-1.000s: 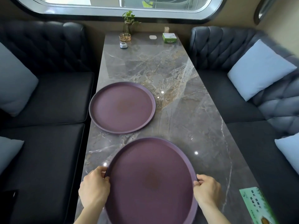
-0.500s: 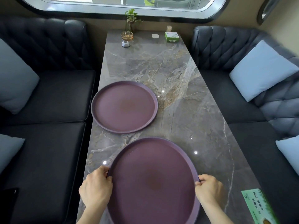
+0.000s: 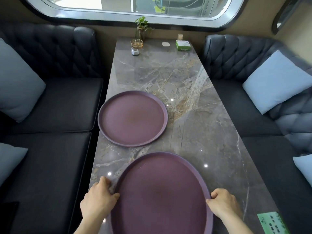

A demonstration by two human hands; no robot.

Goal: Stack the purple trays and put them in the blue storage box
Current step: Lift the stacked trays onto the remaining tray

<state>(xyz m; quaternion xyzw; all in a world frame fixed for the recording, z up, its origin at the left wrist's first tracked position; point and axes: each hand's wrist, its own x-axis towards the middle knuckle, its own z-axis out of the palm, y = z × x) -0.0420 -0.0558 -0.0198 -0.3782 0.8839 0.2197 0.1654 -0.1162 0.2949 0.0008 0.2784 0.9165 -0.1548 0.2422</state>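
Two round purple trays lie on a grey marble table (image 3: 194, 115). The near tray (image 3: 160, 196) is at the table's front edge. My left hand (image 3: 98, 198) grips its left rim and my right hand (image 3: 222, 202) grips its right rim. The far tray (image 3: 132, 118) lies flat farther up the table, towards the left side, apart from the near one. No blue storage box is in view.
At the table's far end stand a small plant in a glass vase (image 3: 141, 29), an amber glass dish (image 3: 137, 43), a small white object (image 3: 135, 52) and a green box (image 3: 183, 45). A green leaflet (image 3: 271, 222) lies front right. Dark sofas with light blue cushions (image 3: 276, 81) flank both sides.
Both hands keep their hold on the near tray's rim. The view has tilted up slightly, so more of the window shows. The trays hold their places on the table.
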